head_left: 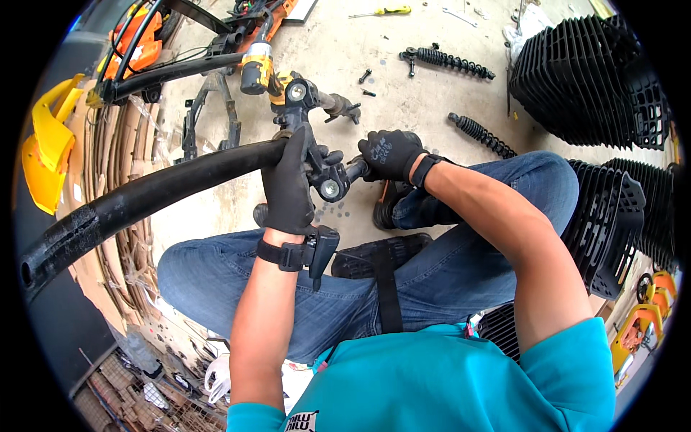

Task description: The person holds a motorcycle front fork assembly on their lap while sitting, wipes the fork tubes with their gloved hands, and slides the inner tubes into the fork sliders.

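My left hand [288,191], in a black glove, is wrapped round the joint where a long curved black tube [165,178] meets a black clamp bracket [294,119]. Each end of this bracket carries a round silver bolt face. From its far end a short grey metal stub [338,106] sticks out to the right. My right hand [394,154], gloved too, is closed round a short metal rod [357,169] at the bracket's near end. How far that rod goes into the bracket is hidden. A yellow and black power tool [257,68] is just beyond the bracket.
Two black coil shock absorbers [457,63] and a few bolts [366,75] lie on the floor ahead, with a yellow screwdriver [381,11] farther off. Black slatted baskets [586,83] stand on the right. A black frame [173,79], flattened cardboard [108,187] and a yellow panel [50,147] are at left.
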The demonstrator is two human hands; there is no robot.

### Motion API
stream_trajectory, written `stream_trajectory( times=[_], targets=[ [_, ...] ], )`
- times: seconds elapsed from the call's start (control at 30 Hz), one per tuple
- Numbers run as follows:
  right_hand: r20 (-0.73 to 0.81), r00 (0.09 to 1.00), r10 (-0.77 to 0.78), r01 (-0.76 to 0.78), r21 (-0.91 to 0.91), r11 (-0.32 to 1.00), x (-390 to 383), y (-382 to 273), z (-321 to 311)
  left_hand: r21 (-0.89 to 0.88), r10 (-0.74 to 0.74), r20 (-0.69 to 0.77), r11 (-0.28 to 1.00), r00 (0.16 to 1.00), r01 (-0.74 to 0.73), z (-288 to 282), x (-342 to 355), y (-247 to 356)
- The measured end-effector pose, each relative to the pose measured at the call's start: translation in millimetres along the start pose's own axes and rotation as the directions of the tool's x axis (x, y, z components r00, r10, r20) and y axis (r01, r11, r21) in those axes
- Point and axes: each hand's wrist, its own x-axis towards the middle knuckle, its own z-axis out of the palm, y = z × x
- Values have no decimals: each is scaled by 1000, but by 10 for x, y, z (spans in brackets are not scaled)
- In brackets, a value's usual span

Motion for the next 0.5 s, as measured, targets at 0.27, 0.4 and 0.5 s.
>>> stream_trajectory(
  times=[0.27, 0.4, 0.5],
  targets=[
    [124, 981, 147, -165, 145, 976, -56, 10, 3, -13, 35, -34, 999, 999, -36, 30, -7, -46],
    [343, 897, 277, -337, 128, 933, -12, 301, 20, -101, 21, -44, 995, 999, -26, 71, -6, -15],
    [489, 803, 339, -462, 152, 874, 7, 503, 123, -114, -7, -48, 993, 999, 1, 75, -2, -17]
  ],
)
